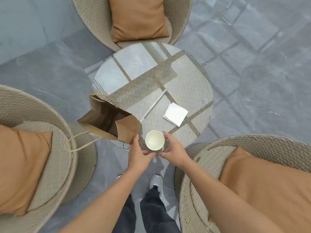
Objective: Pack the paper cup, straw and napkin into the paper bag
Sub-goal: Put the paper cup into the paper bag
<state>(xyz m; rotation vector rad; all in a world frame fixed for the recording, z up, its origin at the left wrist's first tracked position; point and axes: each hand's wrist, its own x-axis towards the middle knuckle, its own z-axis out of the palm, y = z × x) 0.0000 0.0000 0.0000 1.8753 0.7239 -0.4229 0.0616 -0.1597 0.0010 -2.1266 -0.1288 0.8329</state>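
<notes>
Both bare forearms reach up from the bottom of the frame and converge near its centre. The left hand (pixel 138 153) comes in from the lower left, fingers extended and slightly spread, thumb pointing toward the other hand. The right hand (pixel 173 151) comes in from the lower right, fingers curved inward and parted. The two thumbs nearly meet; neither hand closes on anything.

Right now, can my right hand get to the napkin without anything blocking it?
Probably yes. The right hand is beside the paper cup, and the napkin lies flat just beyond it on bare glass table, nothing between.
</notes>
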